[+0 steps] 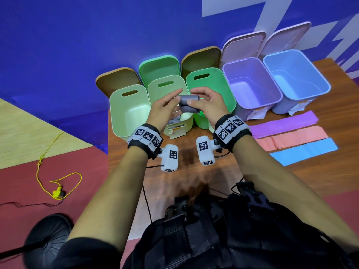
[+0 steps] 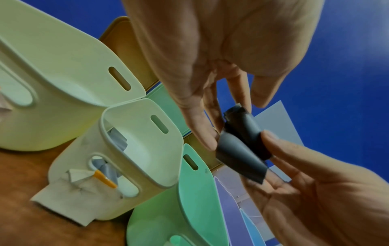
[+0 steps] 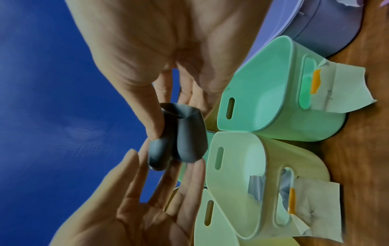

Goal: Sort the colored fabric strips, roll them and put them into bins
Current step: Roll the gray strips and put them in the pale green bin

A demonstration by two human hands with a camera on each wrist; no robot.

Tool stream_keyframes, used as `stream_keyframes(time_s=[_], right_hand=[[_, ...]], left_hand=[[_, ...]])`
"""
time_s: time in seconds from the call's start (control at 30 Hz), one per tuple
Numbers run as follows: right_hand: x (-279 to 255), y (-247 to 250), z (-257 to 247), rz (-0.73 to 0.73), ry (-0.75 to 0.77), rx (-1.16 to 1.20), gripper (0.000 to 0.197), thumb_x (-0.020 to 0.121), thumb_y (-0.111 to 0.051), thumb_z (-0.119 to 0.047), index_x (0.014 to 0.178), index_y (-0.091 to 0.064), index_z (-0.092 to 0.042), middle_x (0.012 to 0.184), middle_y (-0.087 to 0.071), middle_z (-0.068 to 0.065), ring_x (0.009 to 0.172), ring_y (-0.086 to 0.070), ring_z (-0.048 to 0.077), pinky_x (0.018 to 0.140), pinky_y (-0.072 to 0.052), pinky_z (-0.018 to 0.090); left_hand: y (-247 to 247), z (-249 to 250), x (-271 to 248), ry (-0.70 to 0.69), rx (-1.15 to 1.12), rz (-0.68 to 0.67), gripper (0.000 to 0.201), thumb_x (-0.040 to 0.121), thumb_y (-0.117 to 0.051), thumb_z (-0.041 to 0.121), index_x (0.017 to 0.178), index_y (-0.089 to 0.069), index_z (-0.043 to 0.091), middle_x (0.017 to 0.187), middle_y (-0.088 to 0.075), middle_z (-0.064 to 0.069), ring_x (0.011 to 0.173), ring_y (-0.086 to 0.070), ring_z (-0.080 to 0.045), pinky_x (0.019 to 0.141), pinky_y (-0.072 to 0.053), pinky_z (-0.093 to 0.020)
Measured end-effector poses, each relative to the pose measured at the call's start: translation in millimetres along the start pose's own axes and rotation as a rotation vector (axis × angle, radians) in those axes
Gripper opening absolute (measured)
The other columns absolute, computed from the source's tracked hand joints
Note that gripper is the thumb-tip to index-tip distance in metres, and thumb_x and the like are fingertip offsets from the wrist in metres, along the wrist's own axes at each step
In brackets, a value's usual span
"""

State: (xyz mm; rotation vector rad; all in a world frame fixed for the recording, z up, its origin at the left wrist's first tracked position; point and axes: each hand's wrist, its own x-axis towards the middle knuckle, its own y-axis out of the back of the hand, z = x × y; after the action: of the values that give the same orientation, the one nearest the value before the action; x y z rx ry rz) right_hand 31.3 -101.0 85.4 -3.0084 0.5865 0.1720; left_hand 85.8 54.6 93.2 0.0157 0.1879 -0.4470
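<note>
Rolling the grey strip (image 1: 189,105) tight needs both hands (image 1: 165,111) (image 1: 207,105) pinching its ends evenly over the middle bin (image 1: 155,88).

Count from here: 5 open bins (image 1: 252,90) in a row past the fingertips, 3 green-ish, 1 purple, 1 blue. 5 lids (image 1: 242,43) stand behind them. 3 flat strips (image 1: 291,135) right of the fingers: purple, pink, blue. 1 grey rolled strip (image 1: 189,105) between the fingers of 2 hands (image 1: 209,107).
</note>
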Motion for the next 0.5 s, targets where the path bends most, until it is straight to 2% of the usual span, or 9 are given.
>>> stream_keyframes(time_s=[0.07, 0.13, 0.27, 0.4, 0.5], right_hand=[[-0.4, 0.7, -2.0, -0.003, 0.006, 0.01, 0.034, 0.081, -0.076, 0.0, 0.11, -0.067, -0.013, 0.101, -0.069, 0.002, 0.088, -0.068, 0.007, 0.075, -0.051, 0.015], [-0.1, 0.7, -2.5, -0.003, -0.001, 0.02, 0.037, 0.08, -0.076, 0.003, 0.112, -0.067, -0.011, 0.101, -0.069, 0.003, 0.089, -0.068, 0.007, 0.076, -0.051, 0.015], [2.2, 0.3, -1.9, 0.028, -0.034, 0.033, 0.044, 0.082, -0.075, 0.001, 0.122, -0.061, -0.011, 0.111, -0.065, 0.002, 0.095, -0.067, 0.01, 0.077, -0.053, 0.016], [3.7, -2.7, -2.0, -0.013, -0.093, 0.058, 0.03, 0.09, -0.072, -0.013, 0.118, -0.061, -0.014, 0.105, -0.068, 0.005, 0.094, -0.068, 0.016, 0.076, -0.056, 0.022], [6.0, -3.7, -1.8, -0.014, -0.128, 0.047, 0.019, 0.093, -0.069, -0.018, 0.11, -0.064, -0.015, 0.102, -0.068, 0.009, 0.099, -0.069, 0.022, 0.086, -0.059, 0.032]], left_hand=[[-0.8, -0.3, 0.1, 0.006, -0.002, -0.002, 0.026, 0.103, -0.052, 0.023, 0.125, -0.065, 0.027, 0.124, -0.067, -0.011, 0.1, -0.071, -0.024, 0.092, -0.057, -0.033], [-0.4, -2.1, 1.3, 0.003, -0.008, 0.009, 0.027, 0.102, -0.052, 0.022, 0.126, -0.064, 0.025, 0.124, -0.066, -0.013, 0.102, -0.071, -0.026, 0.091, -0.057, -0.034], [1.2, -4.6, 4.5, 0.017, -0.029, 0.062, 0.03, 0.098, -0.06, 0.012, 0.128, -0.062, 0.007, 0.109, -0.069, -0.011, 0.097, -0.071, -0.024, 0.087, -0.058, -0.032], [2.2, -5.3, 5.9, -0.007, 0.01, 0.043, 0.032, 0.092, -0.065, 0.004, 0.123, -0.064, 0.007, 0.11, -0.07, -0.014, 0.099, -0.07, -0.025, 0.091, -0.057, -0.035], [2.7, -4.3, 5.1, -0.039, 0.041, 0.043, 0.033, 0.088, -0.07, 0.003, 0.119, -0.067, 0.01, 0.112, -0.071, -0.012, 0.103, -0.069, -0.023, 0.094, -0.055, -0.035]])
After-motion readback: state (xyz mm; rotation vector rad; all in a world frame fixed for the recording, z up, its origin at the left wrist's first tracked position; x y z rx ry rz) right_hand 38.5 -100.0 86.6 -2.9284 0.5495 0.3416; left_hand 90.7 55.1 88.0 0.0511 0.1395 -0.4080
